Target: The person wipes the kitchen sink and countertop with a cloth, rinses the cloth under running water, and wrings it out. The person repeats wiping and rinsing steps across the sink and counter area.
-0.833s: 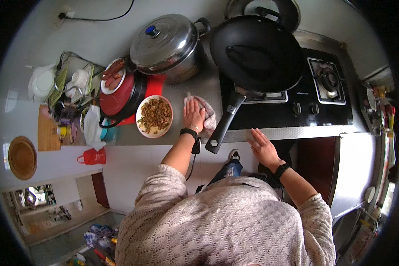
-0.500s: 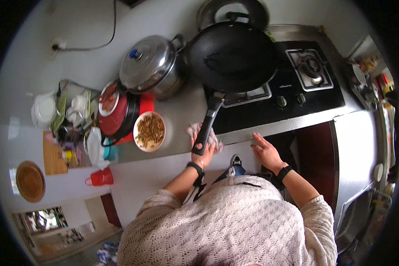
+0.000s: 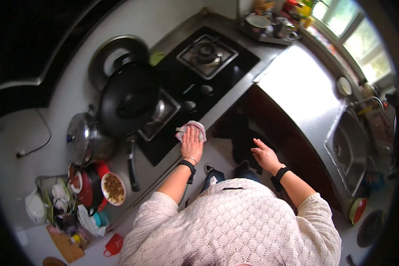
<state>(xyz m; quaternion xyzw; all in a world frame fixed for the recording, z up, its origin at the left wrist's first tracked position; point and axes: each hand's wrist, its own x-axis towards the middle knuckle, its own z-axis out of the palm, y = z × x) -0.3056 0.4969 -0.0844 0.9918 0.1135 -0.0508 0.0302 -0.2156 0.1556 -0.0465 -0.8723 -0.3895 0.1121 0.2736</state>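
Observation:
My left hand (image 3: 192, 146) presses a crumpled white-and-pink cloth (image 3: 194, 129) against the front edge of the gas stove (image 3: 164, 150), its fingers together and lying over the cloth. My right hand (image 3: 266, 156) hovers in the air in front of the dark red cabinet, holding nothing, with thumb and fingers apart. Behind my left hand, a black wok (image 3: 129, 99) rests over the near left burner, its black handle (image 3: 133, 168) jutting toward the counter's front.
Left of the wok stand a steel pot (image 3: 85, 137), a red cooker (image 3: 88, 184) and a bowl of brown food (image 3: 114, 189). A large lid (image 3: 106, 53) leans on the wall. Rightward run the bright steel counter (image 3: 297, 82) and a sink (image 3: 348, 144).
My view has swung to the right. My left hand has carried the cloth from beside the wok handle rightward to the stove's front edge. My right hand has left the stove edge.

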